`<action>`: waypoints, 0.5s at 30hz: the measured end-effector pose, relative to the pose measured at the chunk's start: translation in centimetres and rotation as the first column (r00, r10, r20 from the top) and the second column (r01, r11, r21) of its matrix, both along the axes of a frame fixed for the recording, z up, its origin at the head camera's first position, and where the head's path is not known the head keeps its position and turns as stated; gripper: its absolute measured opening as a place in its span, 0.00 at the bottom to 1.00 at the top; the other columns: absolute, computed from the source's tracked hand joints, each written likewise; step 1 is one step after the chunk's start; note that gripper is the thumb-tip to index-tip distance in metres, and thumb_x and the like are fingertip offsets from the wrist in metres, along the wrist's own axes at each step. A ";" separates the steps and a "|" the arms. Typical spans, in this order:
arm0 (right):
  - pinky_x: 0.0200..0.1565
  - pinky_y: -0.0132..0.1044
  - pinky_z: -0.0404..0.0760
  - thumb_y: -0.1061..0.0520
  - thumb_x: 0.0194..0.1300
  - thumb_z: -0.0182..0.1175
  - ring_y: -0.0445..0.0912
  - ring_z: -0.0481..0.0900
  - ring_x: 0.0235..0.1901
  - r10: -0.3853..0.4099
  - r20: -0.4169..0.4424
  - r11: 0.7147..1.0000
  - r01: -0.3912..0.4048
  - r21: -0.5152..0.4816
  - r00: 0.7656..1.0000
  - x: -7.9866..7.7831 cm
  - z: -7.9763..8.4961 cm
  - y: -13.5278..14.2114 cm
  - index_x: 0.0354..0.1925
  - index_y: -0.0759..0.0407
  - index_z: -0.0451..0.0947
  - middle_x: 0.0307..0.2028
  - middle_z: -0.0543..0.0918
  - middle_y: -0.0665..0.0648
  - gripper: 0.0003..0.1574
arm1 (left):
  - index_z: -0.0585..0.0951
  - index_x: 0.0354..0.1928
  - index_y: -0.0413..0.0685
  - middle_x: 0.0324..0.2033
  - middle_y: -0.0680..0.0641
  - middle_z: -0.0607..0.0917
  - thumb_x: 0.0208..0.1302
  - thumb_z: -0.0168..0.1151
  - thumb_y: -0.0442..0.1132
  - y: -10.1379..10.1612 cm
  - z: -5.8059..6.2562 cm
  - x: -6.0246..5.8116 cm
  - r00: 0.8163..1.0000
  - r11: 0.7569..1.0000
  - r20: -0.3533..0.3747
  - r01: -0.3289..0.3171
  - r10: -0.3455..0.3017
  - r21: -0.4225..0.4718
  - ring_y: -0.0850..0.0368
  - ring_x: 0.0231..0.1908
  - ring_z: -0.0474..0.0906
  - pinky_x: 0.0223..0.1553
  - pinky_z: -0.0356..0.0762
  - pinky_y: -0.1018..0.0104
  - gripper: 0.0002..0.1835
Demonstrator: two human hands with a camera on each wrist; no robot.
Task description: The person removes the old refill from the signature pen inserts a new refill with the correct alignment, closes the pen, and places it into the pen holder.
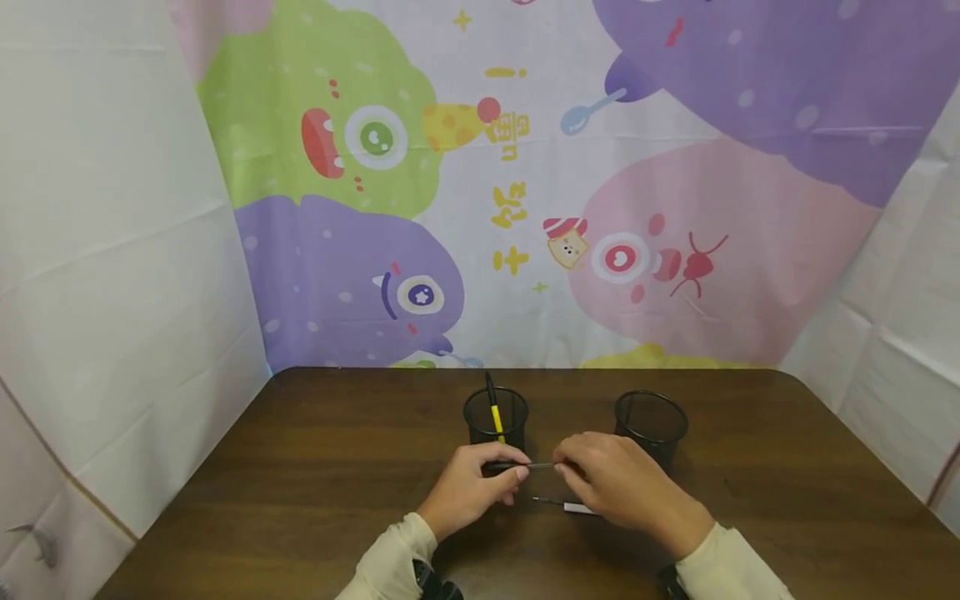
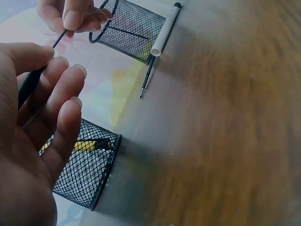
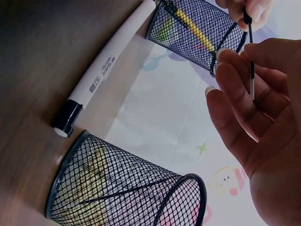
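Observation:
In the head view, my left hand and right hand face each other above the table. The left pinches a black tapered pen part between thumb and fingers. A thin dark pen refill runs from that part to my right hand, whose thumb and finger pinch it; its pale end shows in the right wrist view. Under the hands lies a white pen barrel with a black end. A second refill pokes out at the barrel's open end; whether it sits inside cannot be told.
Behind my left hand stands a black mesh pen cup with a yellow-and-black pen in it. Another mesh cup stands behind my right hand. The brown table ends at a cartoon-printed curtain.

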State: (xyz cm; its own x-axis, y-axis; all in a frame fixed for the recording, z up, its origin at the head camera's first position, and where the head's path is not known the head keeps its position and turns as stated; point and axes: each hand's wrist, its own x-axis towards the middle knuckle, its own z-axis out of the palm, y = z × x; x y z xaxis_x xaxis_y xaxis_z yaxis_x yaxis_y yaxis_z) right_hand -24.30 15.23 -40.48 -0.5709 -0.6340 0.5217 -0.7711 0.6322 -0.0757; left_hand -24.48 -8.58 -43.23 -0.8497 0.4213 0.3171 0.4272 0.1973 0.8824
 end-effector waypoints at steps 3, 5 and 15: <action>0.31 0.33 0.80 0.59 0.66 0.66 0.33 0.77 0.30 0.004 0.003 1.000 -0.004 -0.007 1.000 0.0 0.0 0.1 0.37 0.52 0.84 0.32 0.83 0.42 0.01 | 0.86 0.50 0.42 0.30 0.47 0.86 0.69 0.64 0.35 -0.1 -1.0 -0.7 1.000 1.000 0.019 0.012 -0.012 -0.015 0.55 0.24 0.84 0.31 0.83 0.66 0.10; 0.31 0.33 0.80 0.59 0.64 0.67 0.33 0.77 0.30 0.003 -0.002 1.000 -0.003 -0.011 1.000 0.0 0.0 0.1 0.36 0.52 0.84 0.32 0.83 0.42 0.02 | 0.86 0.52 0.43 0.33 0.47 0.87 0.70 0.64 0.37 -0.2 -1.7 -1.2 0.999 1.000 0.023 0.026 -0.025 -0.017 0.55 0.24 0.84 0.32 0.83 0.64 0.12; 0.32 0.35 0.82 0.59 0.66 0.65 0.35 0.80 0.31 0.006 -0.005 1.000 -0.006 0.003 1.000 0.0 0.1 -0.1 0.36 0.53 0.84 0.32 0.84 0.43 0.01 | 0.84 0.56 0.51 0.36 0.50 0.89 0.69 0.64 0.36 -0.5 -1.9 -1.5 0.998 0.998 0.029 0.055 -0.056 0.031 0.54 0.26 0.85 0.33 0.86 0.58 0.15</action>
State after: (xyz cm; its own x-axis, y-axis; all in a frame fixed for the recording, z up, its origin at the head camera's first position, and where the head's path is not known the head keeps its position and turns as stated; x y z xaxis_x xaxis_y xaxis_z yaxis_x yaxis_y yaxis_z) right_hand -24.26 15.12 -40.43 -0.5647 -0.6387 0.5227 -0.7752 0.6278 -0.0704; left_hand -25.98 -9.12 -45.09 -0.8346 0.4583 0.3055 0.4104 0.1475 0.8999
